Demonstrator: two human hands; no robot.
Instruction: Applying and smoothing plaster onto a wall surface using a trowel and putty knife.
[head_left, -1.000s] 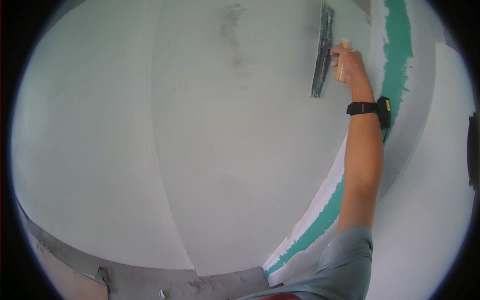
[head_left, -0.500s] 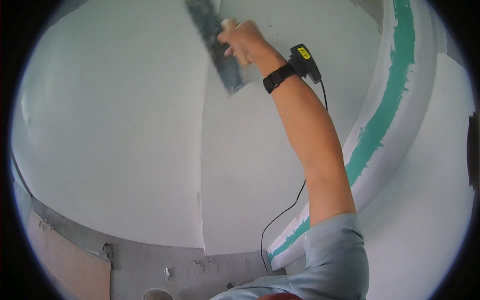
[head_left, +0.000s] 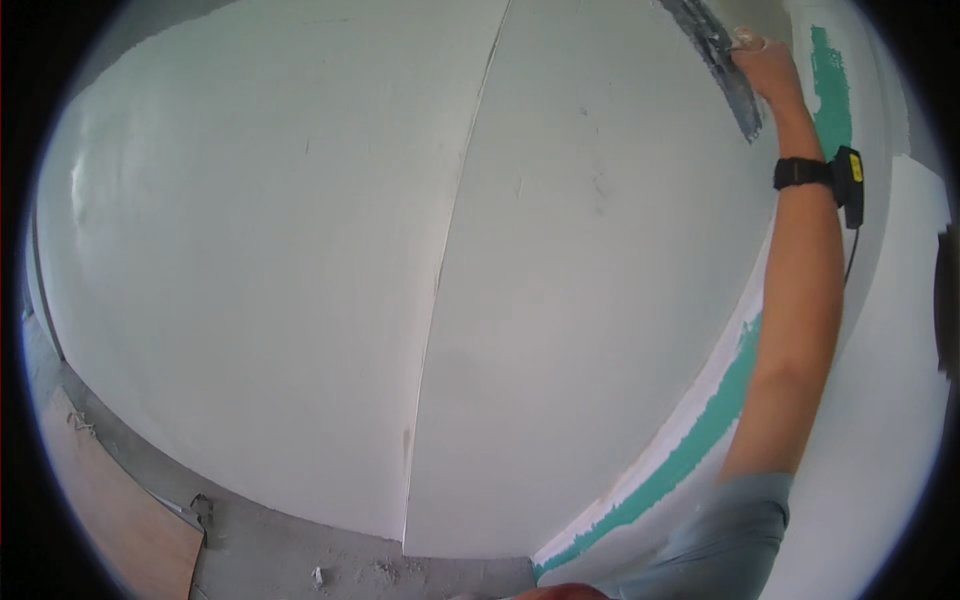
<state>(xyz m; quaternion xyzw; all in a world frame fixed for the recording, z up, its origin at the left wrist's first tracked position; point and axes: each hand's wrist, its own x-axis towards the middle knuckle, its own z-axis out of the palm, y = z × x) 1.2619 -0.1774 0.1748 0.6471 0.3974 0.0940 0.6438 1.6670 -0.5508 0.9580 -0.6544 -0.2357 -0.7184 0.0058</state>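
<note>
At the upper right, my right hand (head_left: 765, 68) is closed around the handle of a plastering trowel (head_left: 716, 62). Its long grey blade slants down to the right, over the far right part of a pale grey-white wall board (head_left: 600, 300). Dark smears mark the blade. Whether the whole blade edge touches the surface, I cannot tell. On my right wrist a black strap (head_left: 800, 172) carries a small dark device (head_left: 851, 185) with a yellow label and a cable. My left hand is out of the picture.
A thin vertical seam (head_left: 440, 270) divides the board. Right of it, a ragged green strip (head_left: 690, 445) runs along a white border in the corner. On the grey floor (head_left: 265, 550) lie a pinkish-brown board (head_left: 120, 490) and crumbs of debris (head_left: 319, 576).
My right hand has carried the trowel from upper centre to the far upper right. The right arm now stands straighter, and the view has shifted a little. Faint dark marks show on the board.
</note>
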